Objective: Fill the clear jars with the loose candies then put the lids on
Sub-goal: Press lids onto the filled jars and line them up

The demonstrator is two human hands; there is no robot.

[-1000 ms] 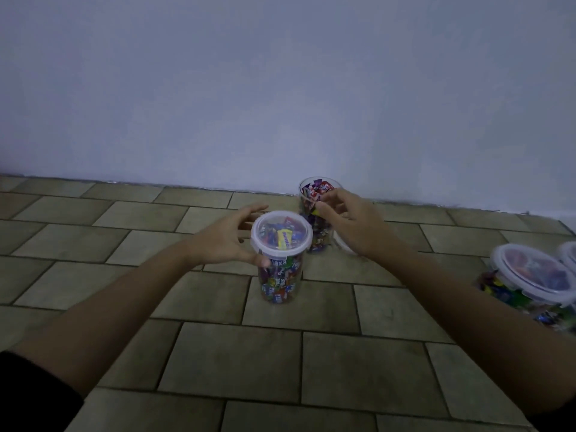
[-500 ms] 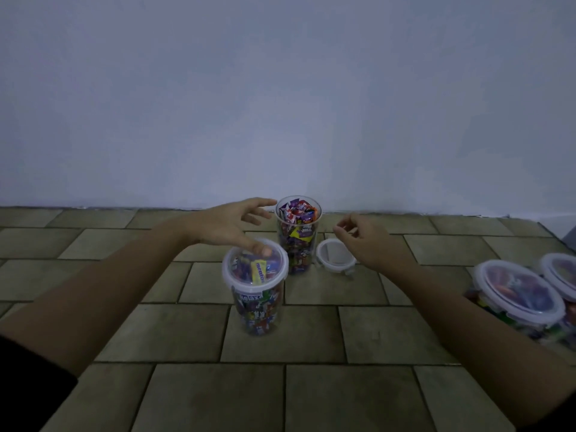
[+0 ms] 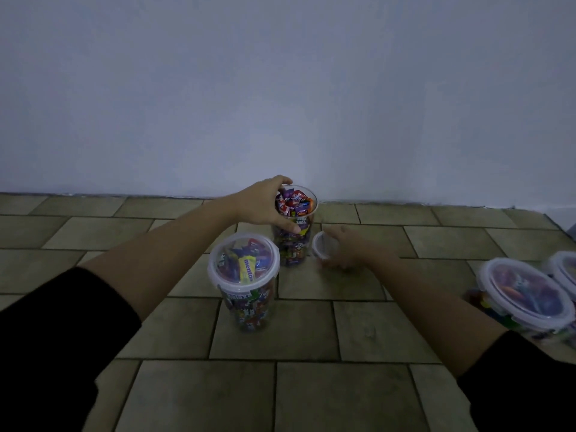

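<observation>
Head view: candy jars on a tiled floor (image 3: 311, 332), both hands out at the far jar.

Nearest, a lidded jar (image 3: 246, 304) stands upright, packed with wrapped candies; a yellow roll (image 3: 246, 267) under its lid reads "mentos", and the print on its wall is not legible. Two more lidded jars (image 3: 523, 296) sit at the right edge. Further back, the left hand (image 3: 265, 204) grips the upper wall of the open jar (image 3: 296, 241), heaped with candies, thumb across its front. Just right of that jar, the right hand (image 3: 346, 249) touches the loose lid (image 3: 322, 244); it is blurred, so I cannot tell whether it is holding the lid.
</observation>
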